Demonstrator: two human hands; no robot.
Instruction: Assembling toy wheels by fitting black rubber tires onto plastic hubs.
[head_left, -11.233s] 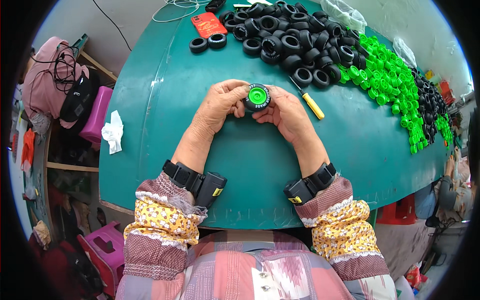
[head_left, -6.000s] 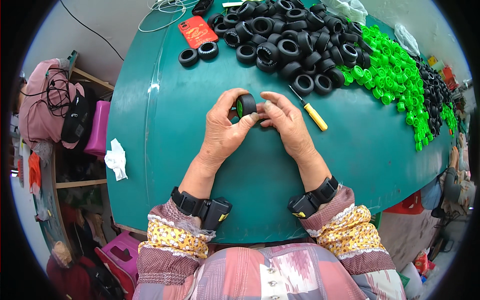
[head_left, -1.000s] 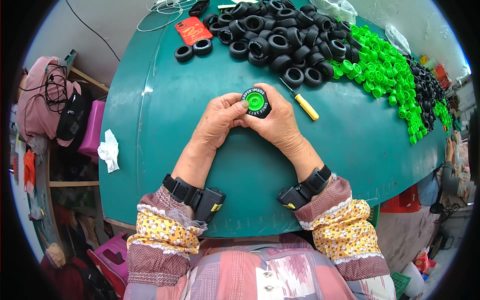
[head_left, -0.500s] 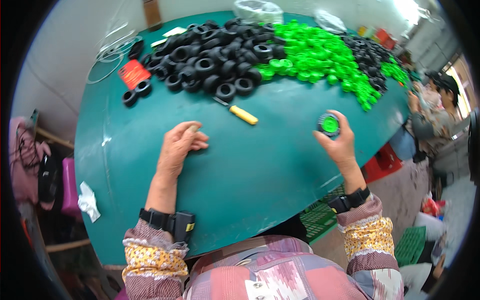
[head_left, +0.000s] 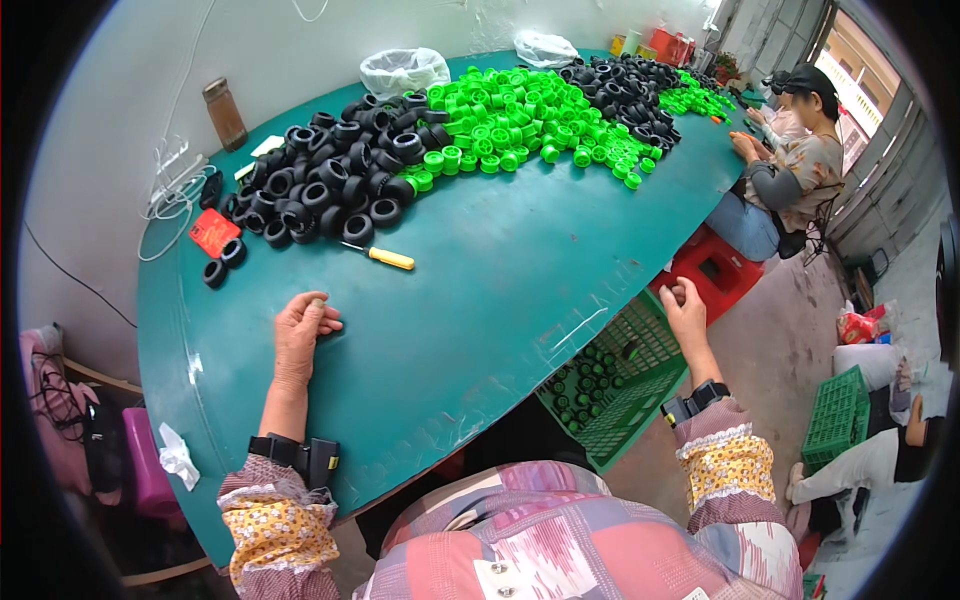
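Observation:
My left hand (head_left: 305, 328) rests over the near left of the green table, its thumb laid against the curled fingers; nothing shows in it. Beyond the table's right edge, my right hand (head_left: 686, 315) is held above a green crate (head_left: 655, 385), thumb and fingers a little apart with no wheel between them. Several black tyres with green hubs (head_left: 580, 390) lie inside the crate, and one dark wheel (head_left: 631, 349) appears near its far side, below my right hand. A yellow-handled screwdriver (head_left: 390, 258) lies on the table, its shaft toward the black tyres (head_left: 330, 180).
Green hubs (head_left: 520, 110) form a heap beside the tyres. Two loose tyres (head_left: 224, 262) lie near a red card (head_left: 214, 233). A brown bottle (head_left: 225, 115) stands behind. At right, a person (head_left: 800, 165) sits by the table; a red stool (head_left: 715, 275) stands nearer.
My right hand has moved from over the table to above the crate, and the green-hubbed wheel is out of its grip. The view has swung right; my left hand keeps its pose.

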